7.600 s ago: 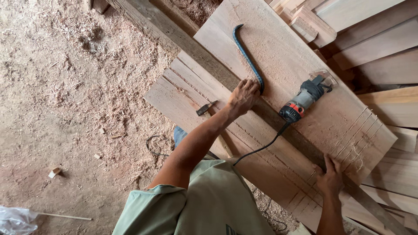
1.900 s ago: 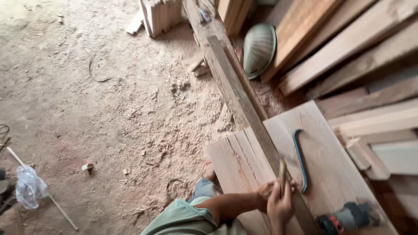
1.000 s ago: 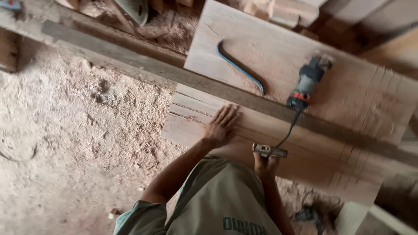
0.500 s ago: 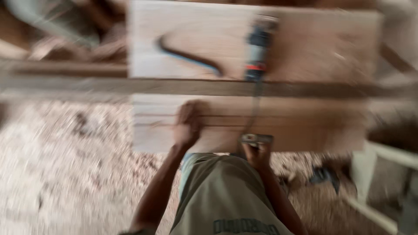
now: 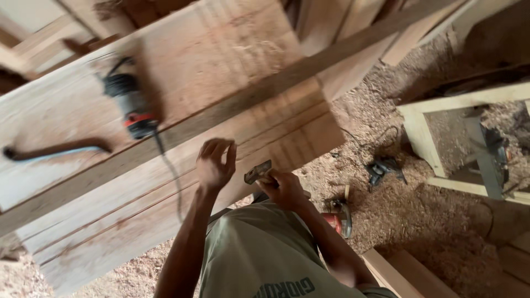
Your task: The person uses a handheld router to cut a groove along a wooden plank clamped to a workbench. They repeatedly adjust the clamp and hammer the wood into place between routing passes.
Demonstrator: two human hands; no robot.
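Centre of frame: the right hand (image 5: 284,187) is clenched around a hammer (image 5: 258,172), whose metal head sits just left of the knuckles, above the wide plank (image 5: 165,204). The left hand (image 5: 215,164), fingers loosely curled and holding nothing, hovers beside the hammer head. An electric router (image 5: 132,107) lies upper left.

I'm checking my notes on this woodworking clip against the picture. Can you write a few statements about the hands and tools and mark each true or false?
1. The right hand grips a hammer. True.
2. The left hand rests on the power tool. False: it is raised over the planks, apart from the tool.
3. A curved pry bar lies on the wide board. True.
4. The floor is swept clean. False: sawdust covers it.
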